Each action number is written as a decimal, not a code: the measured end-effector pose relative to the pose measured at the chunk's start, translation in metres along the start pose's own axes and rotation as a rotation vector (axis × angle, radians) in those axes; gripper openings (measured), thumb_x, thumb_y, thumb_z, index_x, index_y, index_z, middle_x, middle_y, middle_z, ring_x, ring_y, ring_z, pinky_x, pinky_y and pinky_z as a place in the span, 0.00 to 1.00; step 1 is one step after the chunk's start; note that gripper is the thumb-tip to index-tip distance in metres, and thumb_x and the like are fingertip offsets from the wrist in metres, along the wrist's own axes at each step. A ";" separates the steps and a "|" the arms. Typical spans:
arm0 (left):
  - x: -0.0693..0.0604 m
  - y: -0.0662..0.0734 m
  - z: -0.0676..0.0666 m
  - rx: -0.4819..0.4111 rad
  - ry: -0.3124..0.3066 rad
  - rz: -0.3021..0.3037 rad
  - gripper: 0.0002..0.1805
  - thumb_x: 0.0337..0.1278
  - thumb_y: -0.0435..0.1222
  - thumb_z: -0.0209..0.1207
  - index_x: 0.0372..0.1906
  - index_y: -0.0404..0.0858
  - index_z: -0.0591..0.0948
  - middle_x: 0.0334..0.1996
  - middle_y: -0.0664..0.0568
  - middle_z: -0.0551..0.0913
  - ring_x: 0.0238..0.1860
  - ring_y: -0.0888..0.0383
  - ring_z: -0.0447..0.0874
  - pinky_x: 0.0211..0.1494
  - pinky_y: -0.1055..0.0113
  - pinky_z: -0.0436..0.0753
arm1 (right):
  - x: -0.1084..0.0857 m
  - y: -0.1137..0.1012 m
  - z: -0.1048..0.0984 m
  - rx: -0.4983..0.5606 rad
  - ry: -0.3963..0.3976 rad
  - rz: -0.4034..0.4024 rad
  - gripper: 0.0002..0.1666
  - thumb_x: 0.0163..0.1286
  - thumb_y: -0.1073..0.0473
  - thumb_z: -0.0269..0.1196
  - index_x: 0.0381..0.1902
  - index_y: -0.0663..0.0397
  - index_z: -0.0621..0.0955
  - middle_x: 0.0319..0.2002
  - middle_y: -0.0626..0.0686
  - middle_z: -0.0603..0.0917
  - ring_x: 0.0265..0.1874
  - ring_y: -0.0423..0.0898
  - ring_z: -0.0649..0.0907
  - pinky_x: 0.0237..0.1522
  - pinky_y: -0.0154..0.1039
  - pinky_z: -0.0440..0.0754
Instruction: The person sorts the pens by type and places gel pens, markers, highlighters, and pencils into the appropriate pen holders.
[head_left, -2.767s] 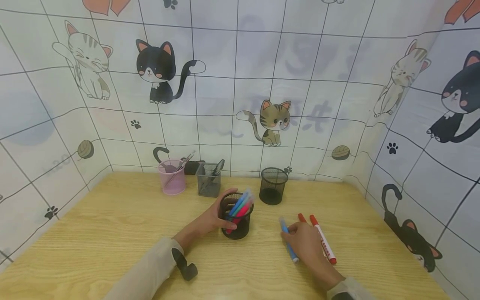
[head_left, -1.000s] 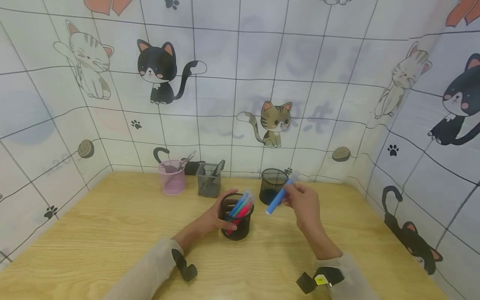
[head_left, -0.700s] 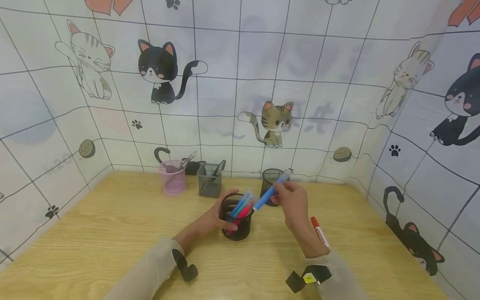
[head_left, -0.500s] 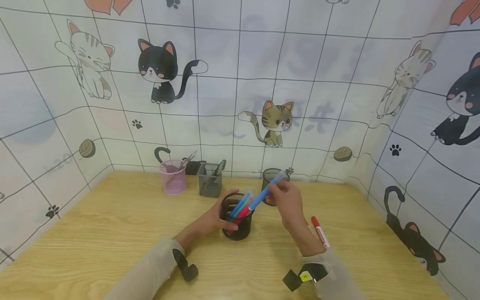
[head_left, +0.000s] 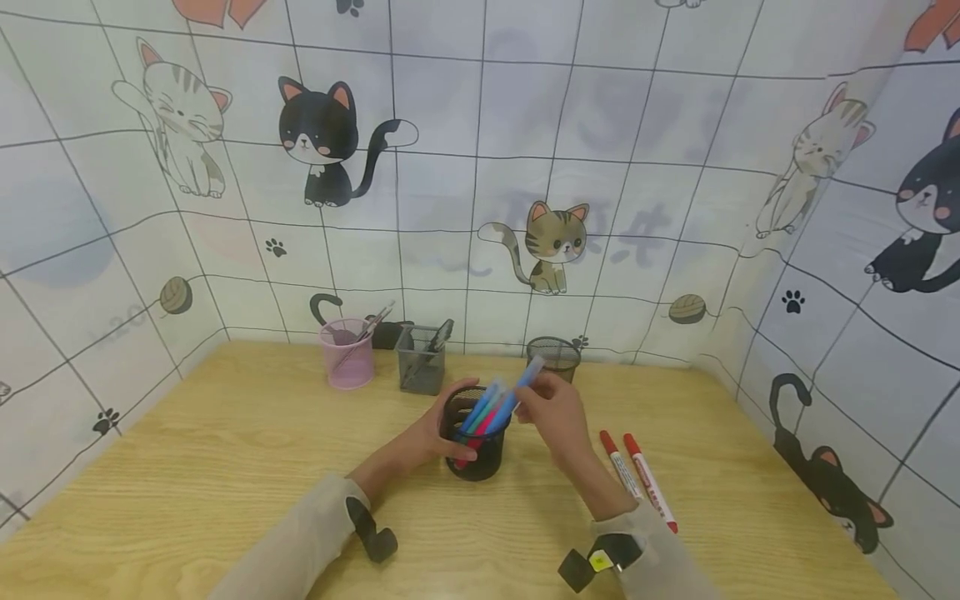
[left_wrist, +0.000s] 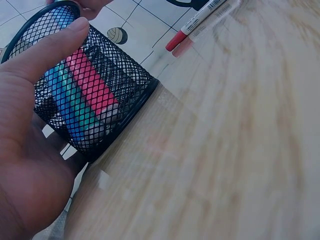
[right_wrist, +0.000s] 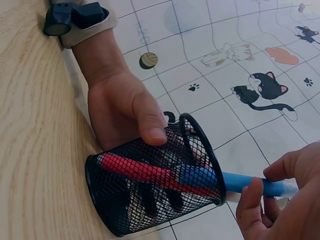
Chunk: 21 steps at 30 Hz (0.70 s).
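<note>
A black mesh pen cup stands on the table in the head view. My left hand grips it from the left, thumb lying across the near side of the mesh. Blue, green and pink-red markers lean inside; through the mesh, the left wrist view shows the pink-red marker beside the green one. Over the cup's right rim my right hand pinches a blue felt-tip marker near its clear-capped end. The marker's lower part is inside the cup, behind the mesh in the right wrist view.
Two red-capped white markers lie to the right, partly beside my right forearm. Along the back stand a pink cup with pens, a grey square mesh holder and another black mesh cup, partly hidden by my right hand.
My right hand picked the blue marker up off the table, raised it, then brought it left and down into the cup. The left hand keeps its grip, and the cup stays in place.
</note>
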<state>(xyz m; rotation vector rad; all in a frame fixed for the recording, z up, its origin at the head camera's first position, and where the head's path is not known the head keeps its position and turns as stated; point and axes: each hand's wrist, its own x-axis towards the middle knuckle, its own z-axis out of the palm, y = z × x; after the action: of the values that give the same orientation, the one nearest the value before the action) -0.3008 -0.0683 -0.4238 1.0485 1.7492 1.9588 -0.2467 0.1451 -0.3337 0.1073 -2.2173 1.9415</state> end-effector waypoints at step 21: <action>0.000 0.001 0.000 0.054 -0.007 0.019 0.55 0.47 0.29 0.70 0.74 0.51 0.47 0.68 0.40 0.60 0.66 0.46 0.63 0.63 0.56 0.70 | -0.009 0.008 0.007 -0.058 -0.027 -0.005 0.17 0.63 0.57 0.66 0.41 0.64 0.77 0.23 0.53 0.77 0.18 0.44 0.73 0.24 0.38 0.75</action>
<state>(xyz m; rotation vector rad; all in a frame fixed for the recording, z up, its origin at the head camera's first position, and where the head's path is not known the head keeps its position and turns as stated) -0.3006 -0.0687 -0.4229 1.0928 1.8041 1.9264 -0.2398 0.1389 -0.3440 0.1313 -2.2855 1.8823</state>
